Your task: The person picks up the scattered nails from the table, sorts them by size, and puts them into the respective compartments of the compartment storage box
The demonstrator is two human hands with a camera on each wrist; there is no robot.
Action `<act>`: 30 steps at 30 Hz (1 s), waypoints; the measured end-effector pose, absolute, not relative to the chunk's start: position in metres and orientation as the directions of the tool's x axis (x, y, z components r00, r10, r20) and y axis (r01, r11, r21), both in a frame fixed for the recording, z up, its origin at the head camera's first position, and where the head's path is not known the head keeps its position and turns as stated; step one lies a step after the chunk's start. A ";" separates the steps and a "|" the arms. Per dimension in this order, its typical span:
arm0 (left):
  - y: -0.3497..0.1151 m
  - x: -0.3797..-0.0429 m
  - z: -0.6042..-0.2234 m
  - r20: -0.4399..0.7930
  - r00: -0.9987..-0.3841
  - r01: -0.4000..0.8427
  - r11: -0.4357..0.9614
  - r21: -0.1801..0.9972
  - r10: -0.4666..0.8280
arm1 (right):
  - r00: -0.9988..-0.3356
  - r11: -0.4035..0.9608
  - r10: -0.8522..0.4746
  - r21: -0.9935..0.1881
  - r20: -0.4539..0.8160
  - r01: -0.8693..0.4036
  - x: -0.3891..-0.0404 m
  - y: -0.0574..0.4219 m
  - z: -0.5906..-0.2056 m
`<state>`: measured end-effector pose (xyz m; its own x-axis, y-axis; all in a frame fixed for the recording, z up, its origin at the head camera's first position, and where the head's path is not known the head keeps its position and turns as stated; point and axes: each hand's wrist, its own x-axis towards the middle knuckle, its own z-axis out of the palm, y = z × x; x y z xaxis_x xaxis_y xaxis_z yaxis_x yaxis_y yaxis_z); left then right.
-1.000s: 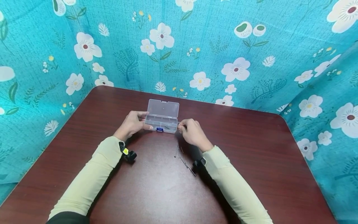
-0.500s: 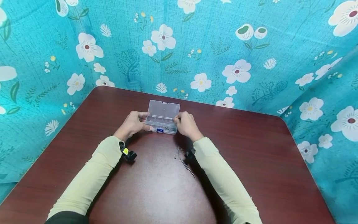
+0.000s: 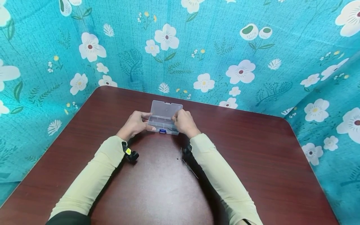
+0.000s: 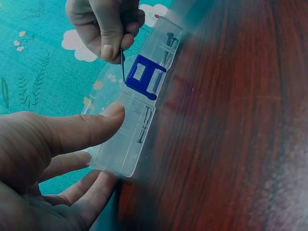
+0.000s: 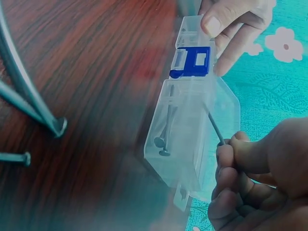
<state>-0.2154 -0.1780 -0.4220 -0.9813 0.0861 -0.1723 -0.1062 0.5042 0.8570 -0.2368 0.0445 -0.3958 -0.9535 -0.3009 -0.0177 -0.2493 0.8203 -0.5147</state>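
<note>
A clear plastic compartment box (image 3: 166, 108) with a blue latch (image 3: 162, 131) stands near the back of the table, its lid raised. My left hand (image 3: 135, 124) grips its left end, thumb (image 4: 113, 113) on the front wall and fingers toward the back. Over the right half of the box, my right hand (image 3: 184, 123) pinches a thin metal nail (image 4: 122, 65) between thumb and fingers. The nail (image 5: 215, 125) points down at the compartments. Several nails (image 5: 167, 127) lie inside the front compartments.
Several loose nails (image 3: 190, 169) lie on the dark red-brown wooden table (image 3: 157, 187), in front of the box and beside the right sleeve (image 3: 216, 175). A turquoise flowered cloth (image 3: 208, 47) hangs behind the table's back edge.
My right hand has moved left, from beside the box's right end to over its compartments. My left hand keeps its grip on the box's left end.
</note>
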 end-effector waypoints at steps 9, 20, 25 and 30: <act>-0.174 -0.216 -0.422 -0.193 -0.979 -0.134 0.494 0.859 0.070 | -0.957 0.847 -0.288 -0.472 -0.022 -0.244 -0.238 0.042 -0.396; -0.175 -0.215 -0.422 -0.172 -0.981 -0.106 0.491 0.865 0.092 | -0.937 0.786 -0.347 -0.536 0.029 -0.308 -0.229 0.059 -0.390; -0.176 -0.215 -0.421 -0.174 -0.980 -0.106 0.495 0.862 0.093 | -0.933 0.751 -0.358 -0.581 0.041 -0.314 -0.219 0.075 -0.392; -0.176 -0.215 -0.421 -0.185 -0.979 -0.118 0.493 0.862 0.089 | -0.933 0.745 -0.359 -0.597 0.016 -0.297 -0.207 0.089 -0.394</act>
<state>-0.2151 -0.1764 -0.4212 -0.9787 0.0889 -0.1849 -0.1181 0.4929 0.8620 -0.2068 0.0889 -0.3942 -0.9331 -0.3593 0.0156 -0.2970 0.7453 -0.5969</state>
